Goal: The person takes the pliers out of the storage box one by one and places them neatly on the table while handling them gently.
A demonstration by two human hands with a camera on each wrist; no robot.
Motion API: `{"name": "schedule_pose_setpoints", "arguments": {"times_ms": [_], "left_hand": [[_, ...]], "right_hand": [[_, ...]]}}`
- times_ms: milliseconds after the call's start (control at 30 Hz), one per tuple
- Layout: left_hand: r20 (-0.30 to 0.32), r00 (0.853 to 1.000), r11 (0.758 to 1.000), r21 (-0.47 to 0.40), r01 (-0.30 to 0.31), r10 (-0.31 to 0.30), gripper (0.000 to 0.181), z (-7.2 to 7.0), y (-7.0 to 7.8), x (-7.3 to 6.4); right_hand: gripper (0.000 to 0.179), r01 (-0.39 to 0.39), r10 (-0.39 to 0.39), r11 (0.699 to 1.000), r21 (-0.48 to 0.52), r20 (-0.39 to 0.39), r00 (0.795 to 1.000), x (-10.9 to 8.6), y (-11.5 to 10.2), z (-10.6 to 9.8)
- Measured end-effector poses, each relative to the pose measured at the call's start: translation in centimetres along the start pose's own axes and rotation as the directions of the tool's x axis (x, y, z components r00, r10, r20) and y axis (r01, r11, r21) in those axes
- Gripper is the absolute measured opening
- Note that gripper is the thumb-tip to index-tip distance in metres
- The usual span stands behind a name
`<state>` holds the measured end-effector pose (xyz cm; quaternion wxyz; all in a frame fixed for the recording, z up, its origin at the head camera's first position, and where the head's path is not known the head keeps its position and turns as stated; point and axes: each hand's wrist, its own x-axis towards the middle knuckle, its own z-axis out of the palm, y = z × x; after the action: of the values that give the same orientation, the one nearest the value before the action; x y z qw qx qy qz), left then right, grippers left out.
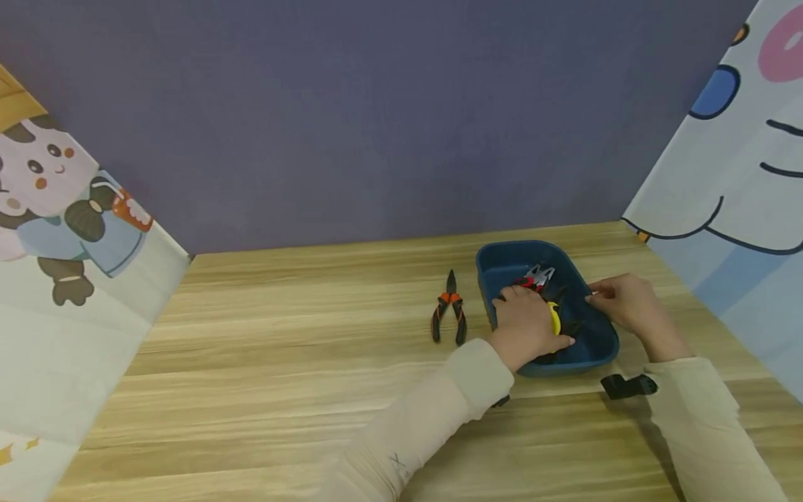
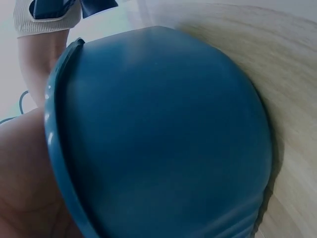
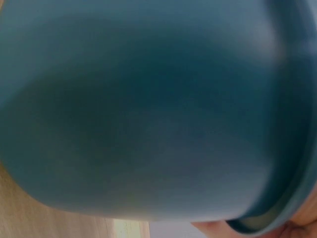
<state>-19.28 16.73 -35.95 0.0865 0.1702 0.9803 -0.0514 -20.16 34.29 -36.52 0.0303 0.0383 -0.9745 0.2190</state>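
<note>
Wooden table (image 1: pixel 282 348); right fingers (image 1: pixel 602 286) pinch blue bin rim (image 1: pixel 580 364).

The left sleeve (image 1: pixel 433 411) bears an X-like mark (image 1: pixel 396 459) above an unreadable scribble (image 1: pixel 403 475).

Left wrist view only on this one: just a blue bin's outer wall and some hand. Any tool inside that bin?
Observer: Yes, red pliers show inside the bin.
Operator: Anything lying outside it?
Observer: Orange-and-black pliers, on the table left of the bin.
Operator: And the other hand?
Observer: The right hand is on the bin's right rim.
</note>
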Motion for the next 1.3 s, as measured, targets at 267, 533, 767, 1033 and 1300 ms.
{"name": "schedule_pose_setpoints", "arguments": {"times_ms": [267, 533, 767, 1033, 1300], "left_hand": [[0.049, 0.999, 0.999, 0.045, 0.015, -0.017, 0.097, 0.2, 0.5, 0.4], [0.080, 0.995, 0.998, 0.048, 0.049, -0.052, 0.096, 0.1, 0.9, 0.9], [0.103, 0.990, 0.995, 0.052, 0.087, -0.092, 0.095, 0.2, 1.1, 1.4], [0.070, 0.992, 0.995, 0.027, 0.099, -0.101, 0.088, 0.4, 1.0, 1.8], [0.061, 0.994, 0.996, 0.009, 0.088, -0.088, 0.083, 0.4, 0.8, 1.9]], "right_hand": [[0.032, 0.015, -0.015, 1.000, 0.000, -0.018, 1.000, 0.0, 0.0, 0.0], [0.031, 0.006, -0.006, 1.000, -0.002, -0.025, 1.000, 0.0, 0.0, 0.1], [0.032, 0.001, -0.001, 1.000, 0.010, -0.012, 1.000, 0.1, 0.1, 0.3], [0.031, 0.011, -0.011, 1.000, 0.004, -0.032, 0.999, 0.1, 0.1, 0.4], [0.031, 0.016, -0.016, 1.000, 0.002, -0.040, 0.999, 0.2, 0.1, 0.4]]}}
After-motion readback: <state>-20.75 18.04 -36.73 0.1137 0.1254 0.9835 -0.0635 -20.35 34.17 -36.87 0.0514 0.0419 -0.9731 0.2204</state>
